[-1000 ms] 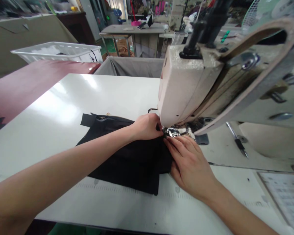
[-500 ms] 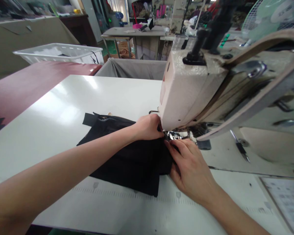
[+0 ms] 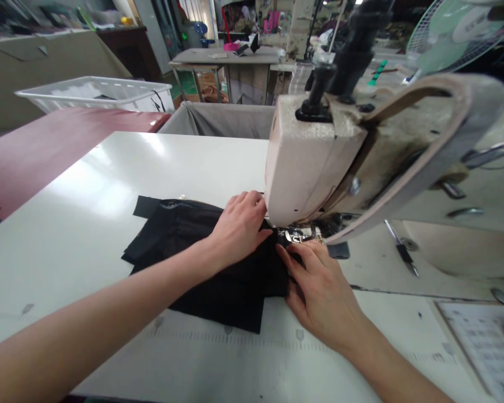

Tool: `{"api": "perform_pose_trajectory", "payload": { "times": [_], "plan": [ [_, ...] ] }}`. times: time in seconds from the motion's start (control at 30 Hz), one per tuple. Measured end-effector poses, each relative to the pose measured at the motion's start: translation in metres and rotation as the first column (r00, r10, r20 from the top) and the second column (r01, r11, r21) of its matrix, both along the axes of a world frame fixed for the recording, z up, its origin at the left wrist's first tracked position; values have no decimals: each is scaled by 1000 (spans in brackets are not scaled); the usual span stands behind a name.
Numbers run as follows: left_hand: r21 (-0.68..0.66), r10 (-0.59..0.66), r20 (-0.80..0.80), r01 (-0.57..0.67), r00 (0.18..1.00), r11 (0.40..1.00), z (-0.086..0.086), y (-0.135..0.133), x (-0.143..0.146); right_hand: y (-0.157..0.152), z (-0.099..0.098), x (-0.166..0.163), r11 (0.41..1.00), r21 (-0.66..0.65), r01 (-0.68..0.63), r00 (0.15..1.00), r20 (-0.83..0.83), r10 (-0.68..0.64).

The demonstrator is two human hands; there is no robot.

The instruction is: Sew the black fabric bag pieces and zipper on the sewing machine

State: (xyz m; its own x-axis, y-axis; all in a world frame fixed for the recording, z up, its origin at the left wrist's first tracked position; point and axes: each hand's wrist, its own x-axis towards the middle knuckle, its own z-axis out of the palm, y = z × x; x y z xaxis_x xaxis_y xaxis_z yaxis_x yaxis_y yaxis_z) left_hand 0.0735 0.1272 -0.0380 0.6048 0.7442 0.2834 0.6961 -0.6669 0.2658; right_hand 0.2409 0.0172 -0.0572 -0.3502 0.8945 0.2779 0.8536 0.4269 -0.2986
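Observation:
A folded piece of black fabric (image 3: 193, 252) lies on the white sewing table (image 3: 109, 190), its right edge under the presser foot (image 3: 296, 236) of a cream sewing machine (image 3: 315, 162). My left hand (image 3: 239, 226) rests on top of the fabric just left of the machine head, fingers stretched forward and pressing down. My right hand (image 3: 319, 285) lies flat on the fabric's front right corner, fingers extended toward the presser foot.
A dark red table (image 3: 46, 151) adjoins on the left, with a white plastic basket (image 3: 96, 92) behind it. A grey cloth bin (image 3: 227, 120) stands past the table's far edge. A screwdriver (image 3: 399, 249) lies right of the machine; a fan (image 3: 453, 33) is at top right.
My left hand has spread and slid onto the fabric, pulling back from the presser foot. The fabric has shifted slightly left. The view has moved a little.

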Motion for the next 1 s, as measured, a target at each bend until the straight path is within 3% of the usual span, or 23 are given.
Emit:
{"api": "perform_pose_trajectory", "payload": {
  "times": [0.07,0.17,0.3,0.4,0.47,0.53,0.67,0.77,0.87,0.93,1.0],
  "plan": [
    [1,-30,118,30,993,1000,0,-30,-8,0,-1,1,1000,-7,-11,1000,-13,11],
    [-179,-156,198,192,968,965,-10,-60,-17,1,-2,4,1000,-13,21,997,-79,-22],
    [-354,-152,256,240,954,904,-18,-57,-28,0,4,9,976,-16,215,950,-229,-213],
    [-381,-211,342,340,916,860,-17,-44,-36,-8,12,12,922,-287,261,811,-453,-371],
    [-404,-212,395,376,894,834,-14,-39,-40,-15,17,11,828,-542,142,637,-590,-496],
    [-415,-199,433,390,879,822,-12,-38,-42,-24,21,7,717,-697,-32,469,-644,-605],
    [-415,-125,455,334,882,846,-10,-43,-40,-38,27,-4,569,-761,-313,173,-634,-753],
    [-488,119,474,148,872,860,-7,-44,-38,-41,29,-15,558,-732,-391,-21,-599,-800],
    [-544,282,491,38,825,838,-4,-42,-37,-36,29,-31,537,-702,-467,-92,-566,-819],
    [-535,278,483,28,830,845,-4,-43,-37,-30,29,-43,497,-690,-526,-89,-537,-839],
    [-493,245,464,18,851,870,-6,-46,-38,-23,28,-53,494,-706,-508,-79,-532,-843]
  ]
}}
